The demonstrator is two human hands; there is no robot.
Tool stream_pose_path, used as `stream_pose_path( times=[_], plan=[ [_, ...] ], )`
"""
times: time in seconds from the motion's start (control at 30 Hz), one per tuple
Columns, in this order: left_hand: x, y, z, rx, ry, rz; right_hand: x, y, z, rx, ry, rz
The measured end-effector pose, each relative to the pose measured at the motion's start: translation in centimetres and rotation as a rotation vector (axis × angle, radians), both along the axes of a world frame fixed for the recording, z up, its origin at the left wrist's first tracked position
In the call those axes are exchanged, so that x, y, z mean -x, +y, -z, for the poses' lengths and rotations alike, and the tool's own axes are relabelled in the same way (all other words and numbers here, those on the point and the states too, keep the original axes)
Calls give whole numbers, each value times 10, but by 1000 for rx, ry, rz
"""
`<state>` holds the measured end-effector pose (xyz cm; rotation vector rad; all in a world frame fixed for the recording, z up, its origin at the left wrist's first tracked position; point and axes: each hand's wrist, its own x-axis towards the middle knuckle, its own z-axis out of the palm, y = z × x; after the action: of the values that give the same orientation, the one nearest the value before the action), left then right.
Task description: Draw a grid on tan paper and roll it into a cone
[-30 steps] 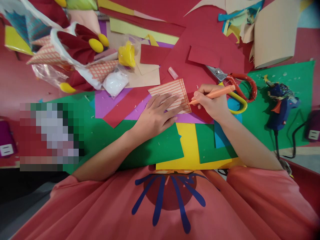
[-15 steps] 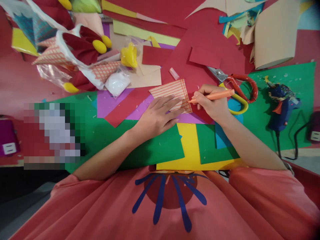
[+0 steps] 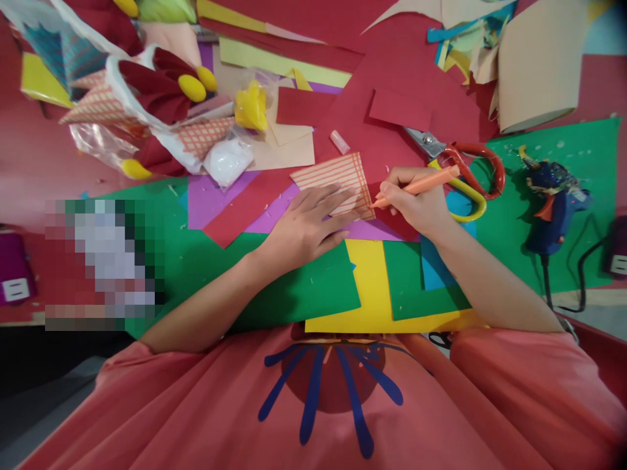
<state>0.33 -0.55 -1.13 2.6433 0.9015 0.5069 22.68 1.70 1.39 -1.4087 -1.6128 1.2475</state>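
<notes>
A cream paper piece [image 3: 326,175] with orange stripes lies over purple and red sheets in the middle. My left hand [image 3: 308,225] rests flat on its lower part, fingers spread. An orange marker [image 3: 431,183] is pinched in my right hand [image 3: 416,202], its tip at the paper's right edge, where some crossing lines show. Just above the paper is a small pale pink cap [image 3: 339,141]. Scissors [image 3: 453,153] with a red handle lie beyond my right hand, near a yellow handle loop [image 3: 470,201].
Cone-shaped paper crafts [image 3: 142,98] and a yellow bundle [image 3: 251,106] sit at upper left. On the right, a blue glue gun [image 3: 553,219] with a cord lies on green paper [image 3: 600,170]. A beige paper cylinder [image 3: 539,72] and scraps are at upper right.
The marker tip has moved slightly down along the paper's right edge, and the marker is tilted a little more. My left hand stays in place on the paper.
</notes>
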Motion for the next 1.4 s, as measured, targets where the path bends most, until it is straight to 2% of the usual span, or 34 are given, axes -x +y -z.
stream_pose_path(
  times=[0.13, 0.3, 0.5, 0.7, 0.87, 1.0, 1.13, 1.27, 1.4],
  plan=[
    [0, 1, 1, -14, -4, 4, 1, -1, 1, -17, -11, 4],
    [1, 2, 0, 58, 40, 3, -1, 0, 3, -45, -31, -32],
    [0, 2, -2, 144, 31, -14, -2, 1, 4, 45, 58, -38],
    [1, 2, -2, 98, 51, -4, -1, 1, 4, -1, 47, -37],
    [1, 2, -1, 77, 55, 7, -3, 2, 5, 6, 40, -113],
    [1, 2, -1, 64, 20, 6, -5, 4, 5, 56, 119, -18],
    [0, 1, -1, 79, -1, -4, -3, 4, 5, 35, 185, 77],
    [1, 0, -3, 86, 38, -53, 0, 4, 6, 8, 289, 96],
    [0, 0, -7, 95, 39, -24, 0, 5, 6, -10, 335, 102]
  ],
)
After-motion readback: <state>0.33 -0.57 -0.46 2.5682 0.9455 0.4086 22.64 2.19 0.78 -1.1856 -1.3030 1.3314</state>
